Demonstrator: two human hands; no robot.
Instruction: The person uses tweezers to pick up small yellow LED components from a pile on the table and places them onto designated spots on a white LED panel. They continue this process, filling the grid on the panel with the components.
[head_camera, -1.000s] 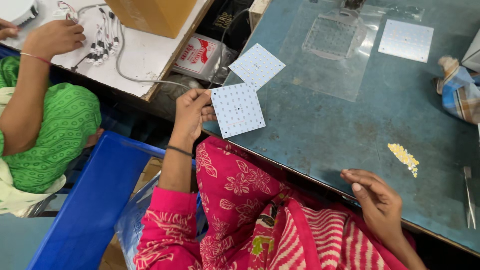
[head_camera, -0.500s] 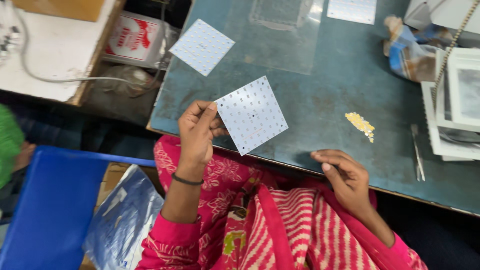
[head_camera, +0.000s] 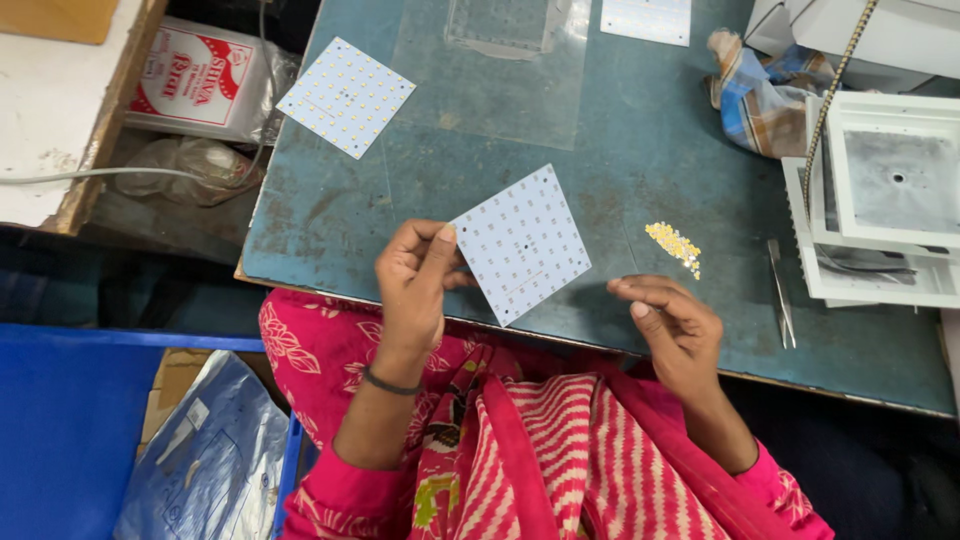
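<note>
The white board lies tilted on the table near its front edge, between the hands. The left hand pinches its left corner with thumb and fingers. The right hand rests just beside it, fingers loosely curled, holding nothing, near the yellow bits.

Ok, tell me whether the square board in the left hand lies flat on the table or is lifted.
Lifted: the left hand pinches the white square board by one corner.

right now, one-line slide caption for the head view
Left hand pinches a square white board by its corner over a blue table; right hand rests empty near tiny yellow parts.
</note>
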